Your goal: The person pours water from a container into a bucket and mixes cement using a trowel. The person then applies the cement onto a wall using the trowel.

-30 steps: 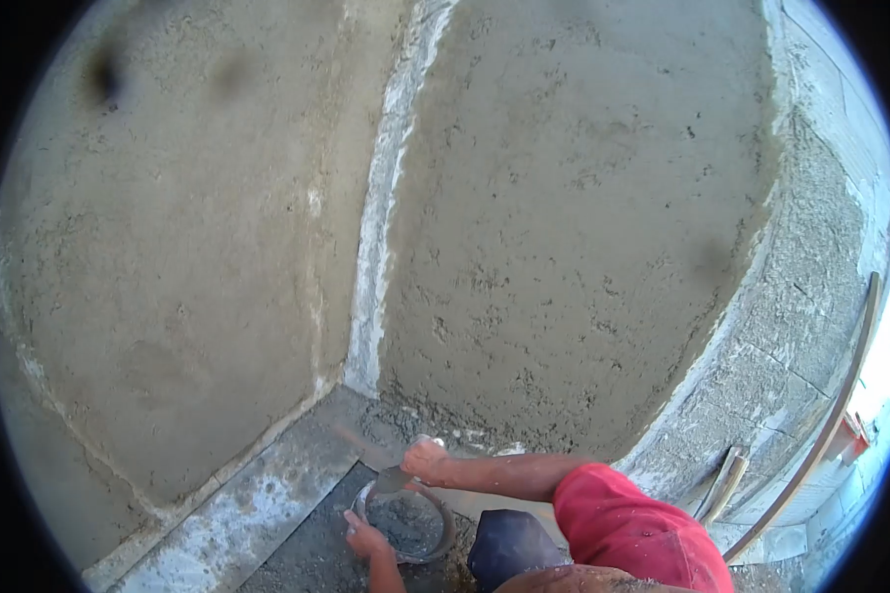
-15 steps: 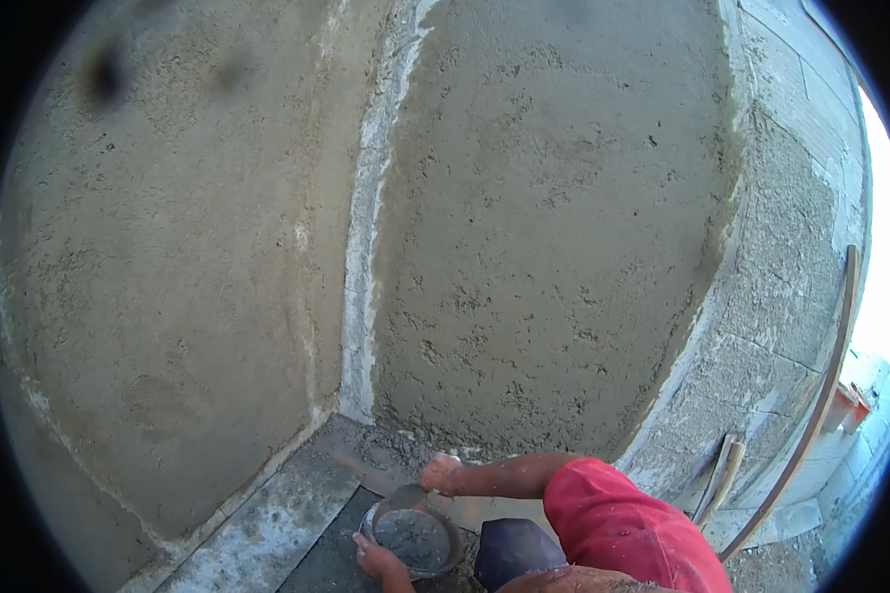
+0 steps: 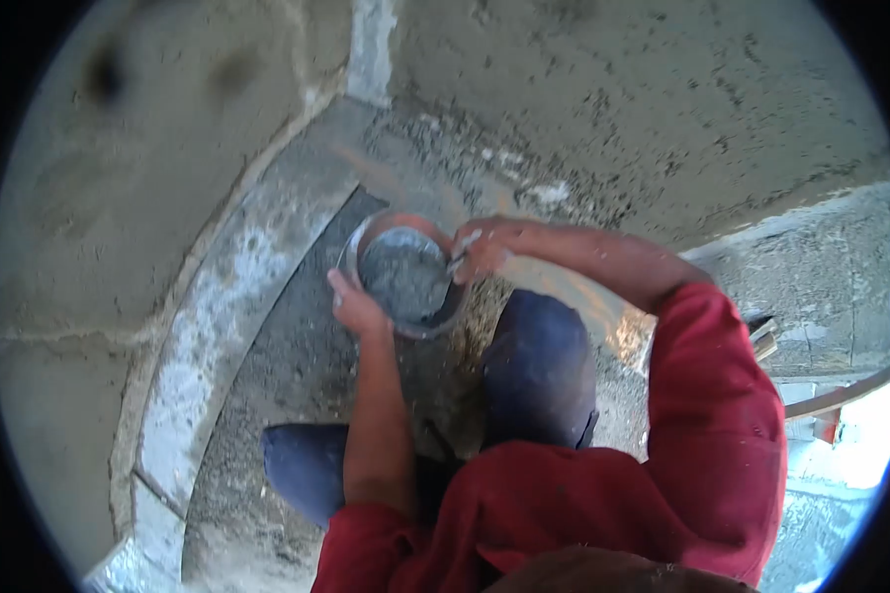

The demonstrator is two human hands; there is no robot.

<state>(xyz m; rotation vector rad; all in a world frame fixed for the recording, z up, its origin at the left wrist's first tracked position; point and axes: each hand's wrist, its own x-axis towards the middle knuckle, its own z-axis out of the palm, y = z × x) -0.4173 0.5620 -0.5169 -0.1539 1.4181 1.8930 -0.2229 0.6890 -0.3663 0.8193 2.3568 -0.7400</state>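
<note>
A round bucket (image 3: pixel 433 328) of wet grey mortar (image 3: pixel 405 280) stands in front of my knees. My left hand (image 3: pixel 360 308) grips its near left rim, fingers on the outside. My right hand (image 3: pixel 483 247) is closed at the right rim, around what looks like the handle of a trowel; its blade is mostly hidden by the hand and the bucket. Both arms reach forward, in red sleeves.
Freshly plastered walls (image 3: pixel 623 109) meet in a corner ahead. A pale board (image 3: pixel 218 296) lies along the left wall's foot. Mortar crumbs (image 3: pixel 549 193) lie by the right wall. My knee (image 3: pixel 539 366) is close to the bucket. A curved wooden strip (image 3: pixel 841 397) leans at right.
My view has tipped down from the wall to the floor, so the bucket and both arms show higher up. My right hand has come down to the bucket's right rim; my left stays on it.
</note>
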